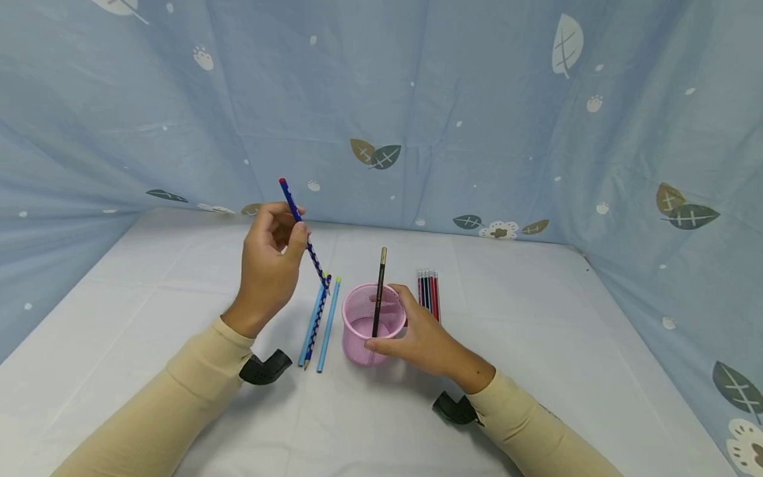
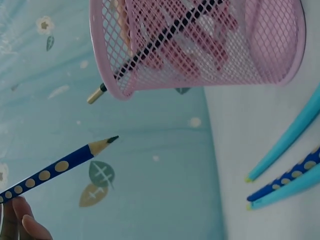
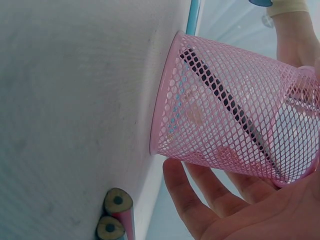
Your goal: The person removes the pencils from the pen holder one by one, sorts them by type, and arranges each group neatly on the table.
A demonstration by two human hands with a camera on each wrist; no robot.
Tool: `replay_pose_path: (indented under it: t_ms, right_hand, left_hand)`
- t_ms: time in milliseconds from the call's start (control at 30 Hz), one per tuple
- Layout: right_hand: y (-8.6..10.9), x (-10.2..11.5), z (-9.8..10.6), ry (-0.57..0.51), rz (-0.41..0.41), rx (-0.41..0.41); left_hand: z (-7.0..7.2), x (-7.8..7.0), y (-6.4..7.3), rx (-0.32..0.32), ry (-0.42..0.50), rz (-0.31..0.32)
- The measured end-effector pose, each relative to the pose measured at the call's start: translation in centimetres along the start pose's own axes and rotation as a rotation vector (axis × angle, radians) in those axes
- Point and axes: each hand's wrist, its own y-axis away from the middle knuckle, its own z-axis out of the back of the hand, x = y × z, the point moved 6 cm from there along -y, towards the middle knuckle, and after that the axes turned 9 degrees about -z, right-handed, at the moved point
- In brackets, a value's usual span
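My left hand (image 1: 271, 265) pinches a dark blue pencil (image 1: 291, 199) with pale oval dimples and a red end, raised above the table. Its sharpened tip points down toward the cup, apart from it, as the left wrist view shows. A pink mesh pen cup (image 1: 360, 354) stands upright in front of me, with my right hand (image 1: 432, 341) gripping its right side. Inside the cup leans one black pencil (image 1: 379, 285) with a gold end. Left of the cup lie another dimpled blue pencil (image 1: 316, 324) and two light blue pencils (image 1: 330, 324).
Behind the right hand lies a row of several red and dark pencils (image 1: 428, 288). The white-covered table (image 1: 179, 278) meets a blue patterned curtain (image 1: 381, 99) at the back and sides. Black wrist mounts (image 1: 266, 368) hang below both sleeves.
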Motion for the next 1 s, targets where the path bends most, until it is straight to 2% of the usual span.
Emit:
replay_pose_path:
  t_ms: [400, 1000]
  right_hand:
    - [-0.1, -0.1, 0.0, 0.007, 0.001, -0.009]
    - [0.0, 0.0, -0.1, -0.009, -0.012, 0.003]
  left_hand:
    - [0.0, 0.8, 0.0, 0.058, -0.112, 0.034]
    - [-0.1, 1.7, 0.1, 0.155, -0.183, 0.066]
